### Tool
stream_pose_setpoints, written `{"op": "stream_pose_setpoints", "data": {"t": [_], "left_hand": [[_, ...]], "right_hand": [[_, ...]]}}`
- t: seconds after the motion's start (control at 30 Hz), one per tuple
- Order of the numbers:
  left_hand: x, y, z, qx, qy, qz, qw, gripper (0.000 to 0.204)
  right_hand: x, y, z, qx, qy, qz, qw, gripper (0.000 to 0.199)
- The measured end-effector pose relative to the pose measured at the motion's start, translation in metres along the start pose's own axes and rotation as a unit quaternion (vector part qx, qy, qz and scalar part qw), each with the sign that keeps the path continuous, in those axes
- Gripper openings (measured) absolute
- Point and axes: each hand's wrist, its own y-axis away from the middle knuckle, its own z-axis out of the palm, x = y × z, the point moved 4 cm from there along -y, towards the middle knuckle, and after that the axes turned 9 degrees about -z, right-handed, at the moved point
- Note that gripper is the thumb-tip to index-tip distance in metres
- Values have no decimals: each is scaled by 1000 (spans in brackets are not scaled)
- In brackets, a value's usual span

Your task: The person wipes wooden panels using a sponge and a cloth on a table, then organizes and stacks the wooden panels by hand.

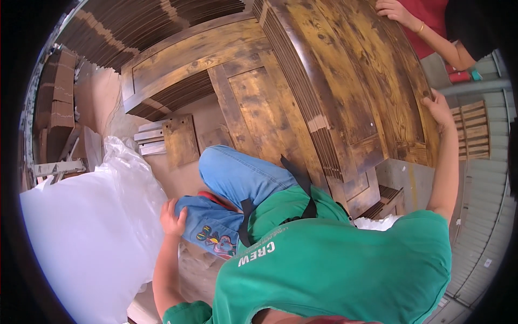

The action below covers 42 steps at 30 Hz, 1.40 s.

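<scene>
Dark-stained, burnt-finish wooden panel tilted upright on stack, far right. Right hand fingers curled over panel's right edge, gripping it. Left hand rests closed on blue denim knee, beside white plastic sheet. Another person's hand on panel's far edge.

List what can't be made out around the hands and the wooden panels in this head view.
- Right hand: its fingers curl behind the top wooden panel's edge.
- Left hand: fingertips hidden by the blue jeans knee.
- Panel stack: the count is too fine to tell.
- Co-worker's hand: cut by the top edge.
</scene>
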Motion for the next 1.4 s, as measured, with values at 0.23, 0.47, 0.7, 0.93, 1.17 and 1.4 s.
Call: {"op": "stream_pose_setpoints", "data": {"t": [0.23, 0.47, 0.7, 0.93, 1.17, 1.4], "left_hand": [[-1, 10, -5, 22, 6, -14, 1000, 38], [-1, 12, -10, 48, 1, -5, 999, 39], [-9, 18, -14, 59, -1, -1, 998, 41], [-11, 23, -14, 64, -1, -32, 997, 41], [-10, 24, -19, 66, 7, -19, 998, 41], [-9, 25, -22, 73, 0, -5, 997, 41]], "right_hand": [[-35, 10, 21, 204, 343, -87, 913, 53], [-47, 3, 12, 116, 310, -36, 943, 51], [-77, -66, 63, -70, 9, -69, 995, 47], [-130, -73, 107, -7, 184, -139, 973, 57], [-147, -75, 151, -40, 279, -142, 949, 66], [-162, -59, 200, -75, 371, -131, 916, 71]]}}
